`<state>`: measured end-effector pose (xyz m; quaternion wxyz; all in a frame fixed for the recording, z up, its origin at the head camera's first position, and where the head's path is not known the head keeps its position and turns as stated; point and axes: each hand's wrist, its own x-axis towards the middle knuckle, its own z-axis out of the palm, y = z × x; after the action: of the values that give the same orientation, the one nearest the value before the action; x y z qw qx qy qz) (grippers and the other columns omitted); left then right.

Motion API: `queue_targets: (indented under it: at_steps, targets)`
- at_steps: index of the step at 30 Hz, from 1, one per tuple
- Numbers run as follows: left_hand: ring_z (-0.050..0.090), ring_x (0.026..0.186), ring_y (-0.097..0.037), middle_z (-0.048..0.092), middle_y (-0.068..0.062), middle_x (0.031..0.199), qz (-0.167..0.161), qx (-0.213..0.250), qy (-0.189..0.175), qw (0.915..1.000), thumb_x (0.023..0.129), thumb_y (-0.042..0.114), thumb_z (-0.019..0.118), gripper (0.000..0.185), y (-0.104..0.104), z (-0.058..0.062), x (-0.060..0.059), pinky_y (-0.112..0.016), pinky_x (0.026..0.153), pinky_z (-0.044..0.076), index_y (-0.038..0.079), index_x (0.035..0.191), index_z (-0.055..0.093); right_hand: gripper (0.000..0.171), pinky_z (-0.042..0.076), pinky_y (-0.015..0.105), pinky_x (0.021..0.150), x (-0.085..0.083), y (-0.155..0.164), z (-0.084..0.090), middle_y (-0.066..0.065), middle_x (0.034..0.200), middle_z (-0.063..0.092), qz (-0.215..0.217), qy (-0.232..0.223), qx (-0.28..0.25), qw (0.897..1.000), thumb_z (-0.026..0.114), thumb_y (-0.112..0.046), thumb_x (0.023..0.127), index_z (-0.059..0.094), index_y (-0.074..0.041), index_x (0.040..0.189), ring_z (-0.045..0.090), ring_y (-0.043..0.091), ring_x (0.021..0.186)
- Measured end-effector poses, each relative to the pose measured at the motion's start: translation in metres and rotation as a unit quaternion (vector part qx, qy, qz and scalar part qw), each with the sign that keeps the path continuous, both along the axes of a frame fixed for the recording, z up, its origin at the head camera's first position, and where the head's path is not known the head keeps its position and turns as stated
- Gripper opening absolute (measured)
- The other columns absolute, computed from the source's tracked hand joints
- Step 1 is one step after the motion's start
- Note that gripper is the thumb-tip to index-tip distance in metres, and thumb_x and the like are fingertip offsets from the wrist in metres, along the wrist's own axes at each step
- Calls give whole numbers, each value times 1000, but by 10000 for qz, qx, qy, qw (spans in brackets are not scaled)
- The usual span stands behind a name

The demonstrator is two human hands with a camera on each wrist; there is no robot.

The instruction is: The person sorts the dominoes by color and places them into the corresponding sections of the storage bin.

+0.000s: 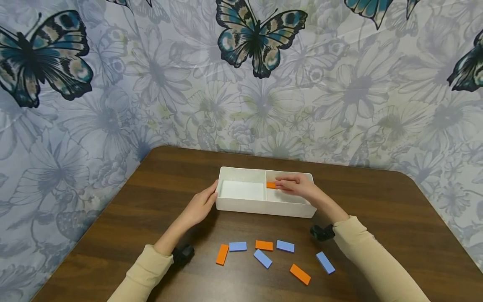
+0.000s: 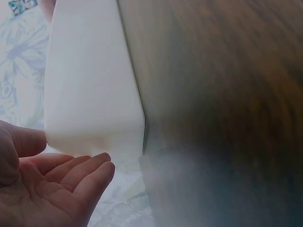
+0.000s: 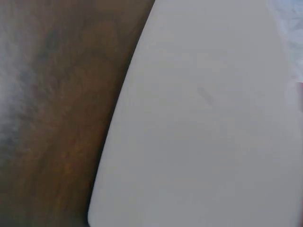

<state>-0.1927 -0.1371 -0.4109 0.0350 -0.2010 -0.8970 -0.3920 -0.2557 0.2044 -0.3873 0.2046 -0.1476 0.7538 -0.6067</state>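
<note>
A white two-compartment box [image 1: 241, 205] stands toward the back of the table. My right hand [image 1: 296, 186] reaches into its right compartment, fingertips pinching an orange block [image 1: 271, 185] near the divider. Part of that block is hidden by the fingers. My left hand [image 1: 200, 205] rests at the box's left end; in the left wrist view, its relaxed fingers [image 2: 90, 175] lie along the end wall [image 2: 99, 142]. The right wrist view shows mostly the box's outer side [image 3: 199, 118], with the right hand almost out of sight.
In front of the box, loose blocks lie scattered on the brown table [image 1: 124, 235]: orange ones [image 1: 222, 254] [image 1: 264, 245] [image 1: 300, 274] and several blue ones [image 1: 237, 246] [image 1: 263, 259] [image 1: 285, 246] [image 1: 325, 263]. Butterfly-patterned cloth [image 1: 170, 105] hangs behind the table.
</note>
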Motion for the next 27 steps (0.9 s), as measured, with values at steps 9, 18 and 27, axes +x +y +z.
queue_targets:
  at_steps: [9, 18, 27]
  targets:
    - [35, 128, -36, 33, -24, 142, -37, 16, -30, 10000, 100, 10, 43, 47, 1, -5, -1, -49, 102, 29, -8, 142, 30, 47, 45, 37, 88, 46, 19, 6, 23, 123, 55, -30, 168, -486, 9987, 57, -13, 95, 44, 14, 131, 58, 21, 108]
    - [35, 128, -35, 33, -22, 143, 40, 72, -77, 9999, 100, 10, 43, 47, 1, -1, -4, -49, 102, 29, -6, 143, 30, 45, 46, 34, 87, 87, 28, -8, 24, 120, 57, 241, 275, -359, 9987, 60, -9, 92, 47, 12, 130, 59, 21, 107]
    - [34, 129, -35, 32, -22, 143, -19, 71, -116, 9999, 101, 11, 42, 48, -1, -1, -4, -49, 103, 29, -6, 143, 28, 45, 50, 32, 81, 123, 34, -24, 32, 118, 54, 789, 471, -325, 9952, 62, -3, 90, 46, 18, 127, 59, 27, 106]
